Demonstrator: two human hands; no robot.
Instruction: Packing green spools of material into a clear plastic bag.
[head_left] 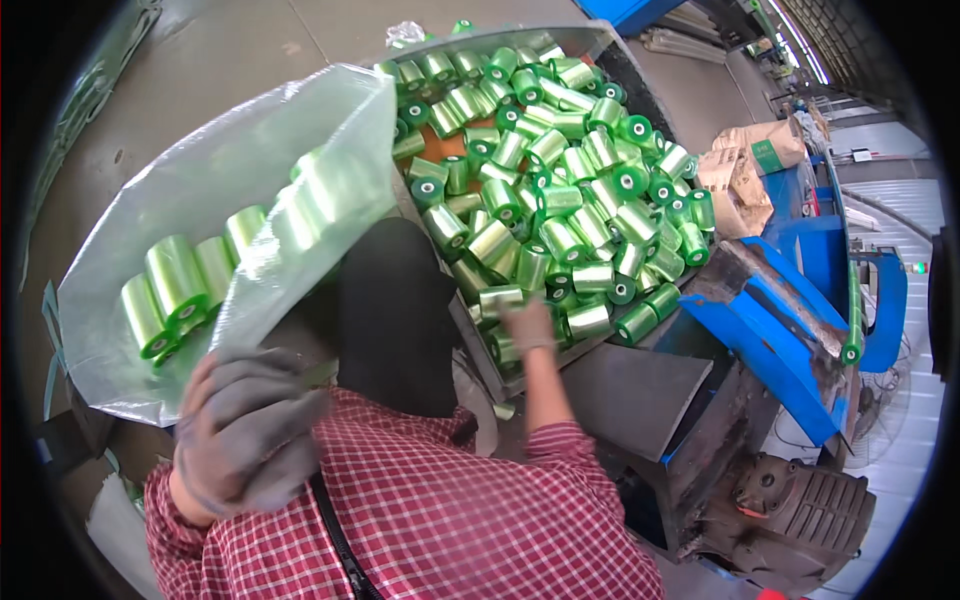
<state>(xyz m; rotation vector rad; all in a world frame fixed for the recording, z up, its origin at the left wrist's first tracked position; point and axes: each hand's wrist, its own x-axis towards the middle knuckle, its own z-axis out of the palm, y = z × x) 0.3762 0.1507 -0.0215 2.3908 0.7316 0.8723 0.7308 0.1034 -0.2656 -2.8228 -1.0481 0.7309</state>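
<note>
My left hand, in a grey glove, is closed at the near edge of a clear plastic bag. Several green film rolls lie inside the bag, some seen through its wall. To the right, a large bin holds a heap of similar green rolls, tilted every way, with dark round ends. My right hand, gloved too and smeared by motion, reaches into the bin's near corner. It is at a green roll; its fingers are too blurred to show whether they grip it.
Right of the bin stands a machine with blue panels and a dark motor. Brown paper sacks lie beyond the bin's right side. My dark-clothed knee sits between bag and bin. Crumpled clear plastic lies behind the bin.
</note>
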